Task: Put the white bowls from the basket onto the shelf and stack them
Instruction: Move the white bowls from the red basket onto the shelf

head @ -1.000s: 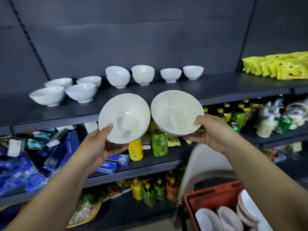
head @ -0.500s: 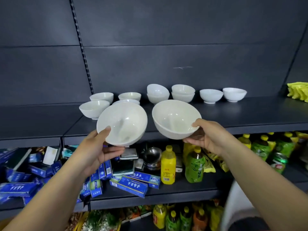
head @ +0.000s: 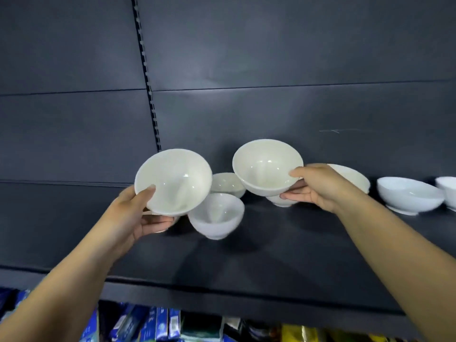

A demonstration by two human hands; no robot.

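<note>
Plainly, from the head view, the left hand (head: 133,213) is gripping the left bowl (head: 172,181), thumb over the rim and fingers curled under the base, holding it tilted above the shelf (head: 271,255). The right hand (head: 318,186) is gripping the right bowl (head: 267,166) the same way, over the shelf bowls (head: 217,215) standing behind. The two held bowls are hanging apart. Blue boxes (head: 148,324) are showing below the shelf.
</note>
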